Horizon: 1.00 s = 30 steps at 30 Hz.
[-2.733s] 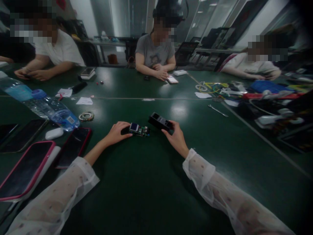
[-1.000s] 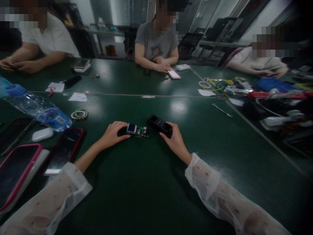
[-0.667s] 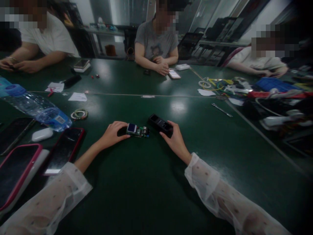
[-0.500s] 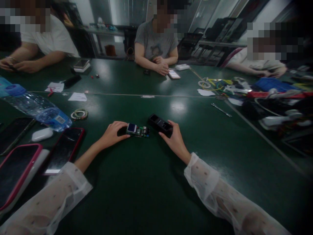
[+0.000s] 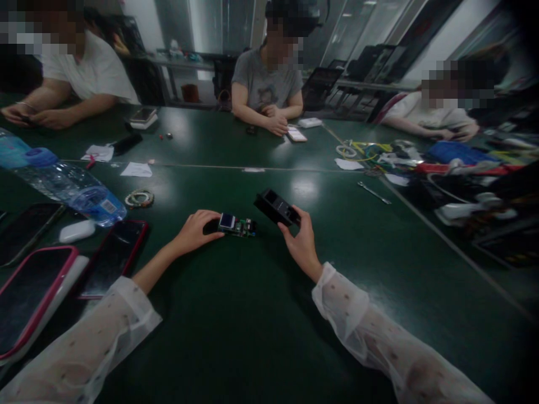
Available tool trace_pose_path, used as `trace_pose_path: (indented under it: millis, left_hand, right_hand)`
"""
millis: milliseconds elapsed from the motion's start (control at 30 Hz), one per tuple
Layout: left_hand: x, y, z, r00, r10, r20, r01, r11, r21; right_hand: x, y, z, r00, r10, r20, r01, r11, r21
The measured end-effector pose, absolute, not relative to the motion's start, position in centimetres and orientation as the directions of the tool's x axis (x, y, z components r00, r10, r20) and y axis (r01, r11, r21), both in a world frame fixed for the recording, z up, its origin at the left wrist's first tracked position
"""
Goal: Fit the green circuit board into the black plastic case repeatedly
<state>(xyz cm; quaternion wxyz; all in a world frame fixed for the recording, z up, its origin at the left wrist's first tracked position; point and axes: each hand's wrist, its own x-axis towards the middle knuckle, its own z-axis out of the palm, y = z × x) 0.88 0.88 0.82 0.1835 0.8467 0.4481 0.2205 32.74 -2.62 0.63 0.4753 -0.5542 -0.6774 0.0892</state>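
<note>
Between the thumb and fingers of my left hand (image 5: 197,231) is the left end of a small green circuit board (image 5: 241,226) with a little screen, low over the dark green table (image 5: 236,314). My right hand (image 5: 304,240) grips the near right end of a black plastic casing (image 5: 275,207) with rectangular cut-outs. The casing is tilted and sits to the right of the board, apart from it. Fingers hide the board's left end and part of the casing's right end.
On the left lie a water bottle (image 5: 90,193), a bracelet (image 5: 138,198), a white earbud case (image 5: 77,231) and several phones, one red-edged (image 5: 115,258). A wrench (image 5: 374,192) lies right, near cluttered cables and a blue item (image 5: 461,152). Three people sit across the table.
The casing in my right hand has tipped up and turned a little, showing more of its side. My left hand and the board stay almost still. The camera view has shifted slightly.
</note>
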Motion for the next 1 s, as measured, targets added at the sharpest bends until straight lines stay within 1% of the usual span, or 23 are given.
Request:
trace_pose_path:
  millis: [67, 133, 333, 433, 800, 1000]
  left_hand:
    - [0.9, 0.9, 0.8, 0.5, 0.841, 0.207, 0.678, -0.529, 0.511]
    - [0.9, 0.9, 0.8, 0.502, 0.842, 0.2, 0.677, -0.526, 0.514]
    - [0.9, 0.9, 0.5, 0.486, 0.842, 0.234, 0.669, -0.531, 0.521]
    - [0.9, 0.9, 0.6, 0.483, 0.846, 0.227, 0.667, -0.523, 0.531]
    - [1.0, 0.9, 0.8, 0.481, 0.847, 0.229, 0.67, -0.523, 0.528]
    - [1.0, 1.0, 0.6, 0.474, 0.853, 0.218, 0.677, -0.511, 0.529]
  right_hand:
    - [31.9, -3.3, 1.2, 0.068, 0.823, 0.564, 0.654, 0.39, -0.648]
    - [30.8, -3.8, 1.6, 0.025, 0.826, 0.564, 0.644, 0.418, -0.641]
    - [28.2, -4.3, 1.7, -0.213, 0.823, 0.527, 0.582, 0.54, -0.609]
    - [27.8, -4.2, 1.6, -0.283, 0.825, 0.489, 0.569, 0.555, -0.607]
    - [28.0, -3.5, 1.3, -0.305, 0.843, 0.443, 0.536, 0.537, -0.652]
    - [28.0, -3.3, 1.4, -0.324, 0.831, 0.451, 0.526, 0.555, -0.644]
